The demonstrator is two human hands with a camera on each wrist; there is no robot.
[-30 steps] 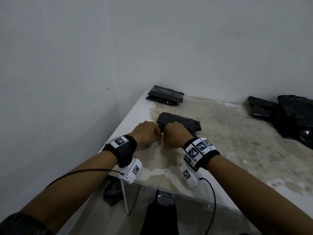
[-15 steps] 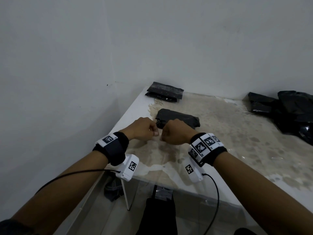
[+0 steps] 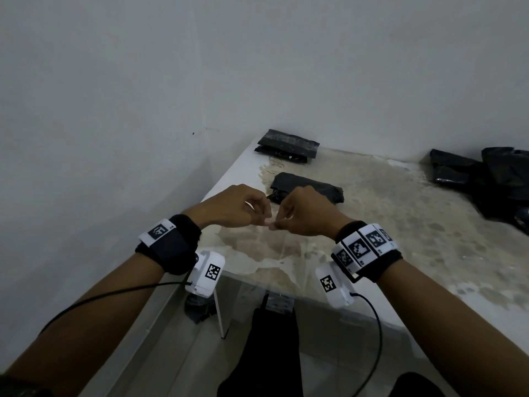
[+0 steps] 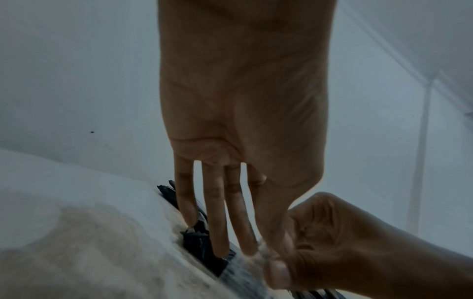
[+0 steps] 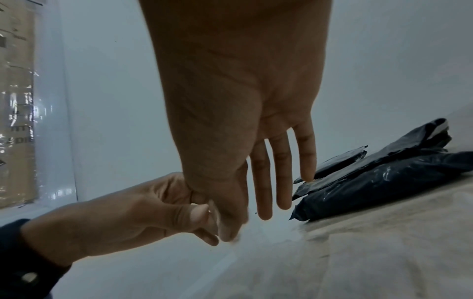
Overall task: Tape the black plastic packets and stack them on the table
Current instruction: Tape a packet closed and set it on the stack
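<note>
Currently we log: left hand and right hand pinching together, contents unclear, raised since earlier; crumpled black plastic packet beyond them on stained table; no legible writing.

Count on the worktop: we see one black packet lying alone just past the hands. One stack of packets at the far left corner, two layers as far as we can tell. One heap of black packets at the right edge; we cannot separate its number. Two hands: left grip, right grip. We count two wrist bands, each carrying one white camera unit.
</note>
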